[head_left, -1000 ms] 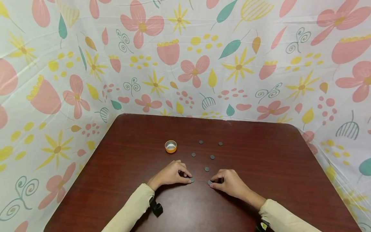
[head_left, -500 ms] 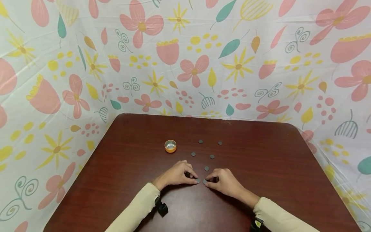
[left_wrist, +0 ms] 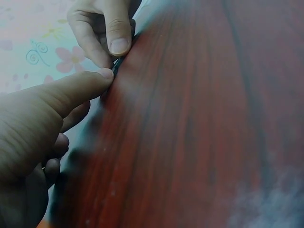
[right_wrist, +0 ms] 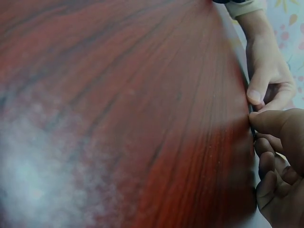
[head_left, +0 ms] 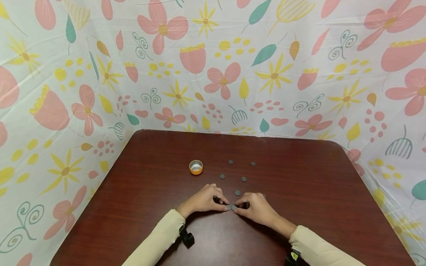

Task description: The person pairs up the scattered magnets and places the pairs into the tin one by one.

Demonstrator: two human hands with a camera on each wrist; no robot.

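Note:
Low over the middle front of the table, my left hand (head_left: 207, 199) pinches a small flat grey disc (head_left: 229, 207) between thumb and fingers. Facing it, my right hand (head_left: 259, 208) pinches a matching grey disc (head_left: 234, 208). Edge to edge, the two discs meet or nearly meet in the head view. From the left wrist, the left thumb (left_wrist: 85, 88) sits at the discs' thin dark edge, opposite the right fingers. In the right wrist view the right thumb (right_wrist: 270, 122) comes up close to the left one, and the discs are mostly hidden.
Several more grey discs lie beyond the hands, one nearest disc (head_left: 237, 193) just above the fingertips and another disc (head_left: 264, 195) partly behind the right hand. A small round orange tin (head_left: 196, 168) stands back left on the brown table (head_left: 159, 155). Flowered cloth (head_left: 213, 44) hangs behind.
Both hands have moved toward each other with their discs, closing the gap between them. The tin and the discs farther back have stayed put; one disc now shows behind the right hand.

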